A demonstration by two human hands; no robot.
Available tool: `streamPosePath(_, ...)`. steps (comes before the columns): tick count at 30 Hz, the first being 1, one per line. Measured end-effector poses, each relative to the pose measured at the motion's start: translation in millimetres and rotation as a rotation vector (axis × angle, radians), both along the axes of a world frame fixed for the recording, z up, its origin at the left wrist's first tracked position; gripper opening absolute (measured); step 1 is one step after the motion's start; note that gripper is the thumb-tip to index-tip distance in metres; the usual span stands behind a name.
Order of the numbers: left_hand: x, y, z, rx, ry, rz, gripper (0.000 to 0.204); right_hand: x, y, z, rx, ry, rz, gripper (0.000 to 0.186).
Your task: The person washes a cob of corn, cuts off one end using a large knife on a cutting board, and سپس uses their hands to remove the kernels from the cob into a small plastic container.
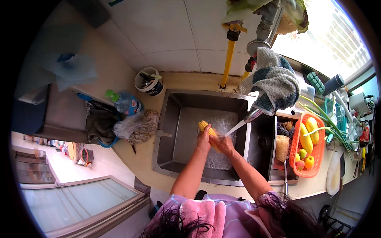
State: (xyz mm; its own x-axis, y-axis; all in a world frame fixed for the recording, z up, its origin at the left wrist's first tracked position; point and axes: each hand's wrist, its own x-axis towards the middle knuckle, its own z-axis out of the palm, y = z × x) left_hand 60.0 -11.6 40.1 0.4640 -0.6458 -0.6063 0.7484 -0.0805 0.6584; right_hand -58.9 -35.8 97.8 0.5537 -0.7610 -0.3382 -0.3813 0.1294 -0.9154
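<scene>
Both hands are over the large metal sink (174,115), closed around a yellow corn cob (203,125). My left hand (204,139) wraps the cob near its upper end. Lower down, my right hand (224,144) grips it beside the running water. A stream from the faucet (253,115) strikes by my right hand and splashes into the basin. The cob is tilted, and its middle is partly hidden by my fingers. A striped grey and teal towel (274,85) is draped over the faucet.
Right of the sink, an orange basket (293,148) holds yellow squash and round fruits, with green onions (325,115) beyond. To the left stand a plastic bag (143,126), a bottle with a green cap (126,103) and a white tub of utensils (155,87). A yellow pipe (228,59) rises behind.
</scene>
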Motion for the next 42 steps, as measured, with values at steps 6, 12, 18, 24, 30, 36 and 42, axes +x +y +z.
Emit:
streamPosePath(6,-22,15,-9,-0.015,0.247,-0.134,0.048,-21,30,2,0.152,-0.157,-0.312,0.035)
streamPosePath(12,-26,35,-11,-0.027,0.140,-0.298,0.064,-22,40,-4,0.238,-0.270,-0.445,0.026)
streamPosePath(18,-24,46,-4,-0.036,0.204,-0.246,0.073,-11,44,-19,0.027,-0.104,-0.468,0.018)
streamPosePath(24,-22,60,-11,-0.104,0.102,-0.298,0.078,-8,32,-21,-0.267,0.260,-0.293,0.024)
streamPosePath(30,-15,67,-14,-0.278,0.289,-0.443,0.079,1,6,-23,0.149,-0.040,-0.346,0.032)
streamPosePath(36,-20,66,2,-0.245,0.260,-0.567,0.074,4,5,-31,-0.306,0.040,-0.062,0.032)
streamPosePath(42,-10,72,-17,-0.206,0.169,-0.428,0.084,2,13,-32,-0.365,0.555,0.141,0.038)
